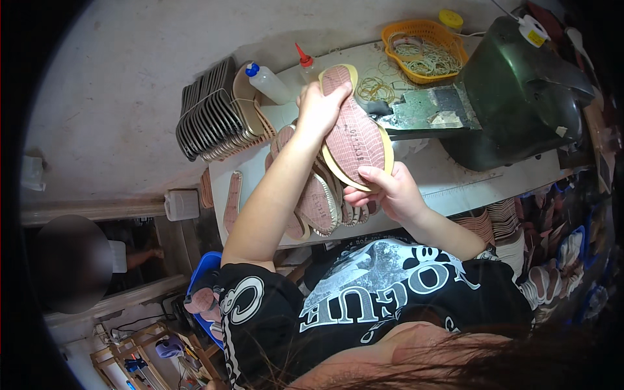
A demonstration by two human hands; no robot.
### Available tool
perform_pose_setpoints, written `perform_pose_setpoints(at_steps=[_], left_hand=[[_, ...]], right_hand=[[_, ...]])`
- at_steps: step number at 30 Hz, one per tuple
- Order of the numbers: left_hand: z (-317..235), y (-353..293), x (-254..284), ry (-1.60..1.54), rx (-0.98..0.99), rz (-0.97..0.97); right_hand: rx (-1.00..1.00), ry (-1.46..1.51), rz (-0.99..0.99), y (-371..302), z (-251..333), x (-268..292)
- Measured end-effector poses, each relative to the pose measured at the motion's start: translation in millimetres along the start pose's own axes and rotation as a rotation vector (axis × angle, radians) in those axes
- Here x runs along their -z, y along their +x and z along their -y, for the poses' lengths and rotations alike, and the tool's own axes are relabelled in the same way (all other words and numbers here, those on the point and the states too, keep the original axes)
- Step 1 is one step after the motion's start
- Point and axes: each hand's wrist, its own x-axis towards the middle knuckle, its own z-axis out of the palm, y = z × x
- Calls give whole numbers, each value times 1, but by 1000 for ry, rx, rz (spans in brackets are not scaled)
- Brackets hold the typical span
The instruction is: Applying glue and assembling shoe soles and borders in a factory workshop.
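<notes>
Pink insole, yellow-edged, is held above the white table, long axis slanting from far left to near right. Its far, narrower end is gripped by the left hand; its broader end, nearer the body, is pinched by the right hand. Green machine is set rightward; other insoles are piled lower left.

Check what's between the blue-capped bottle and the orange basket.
Head view, left to right: a red-capped bottle, the held sole (its upper end only), then loose yellowish bands.
</notes>
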Motion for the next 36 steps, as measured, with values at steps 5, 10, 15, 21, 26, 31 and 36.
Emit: perform_pose_setpoints(at_steps=[5, 10, 15, 21, 26, 31, 36], left_hand=[[-20, -1, 16, 130, -451, -69], [-34, 13, 52, 470, -686, 674], [-56, 28, 58, 612, -618, 797], [-62, 21, 65, 686, -520, 778], [-61, 8, 69, 645, -384, 734], [-41, -3, 69, 492, -294, 699], [-30, -20, 72, 416, -193, 593]], right_hand=[[48, 12, -71, 15, 3, -3], [30, 47, -77, 26, 14, -4], [17, 34, -167, 32, 17, -11], [32, 68, -216, 33, 22, -21], [0, 82, -210, 31, 29, -23], [-15, 3, -212, 32, 35, -20], [-17, -134, -236, 33, 36, -15]])
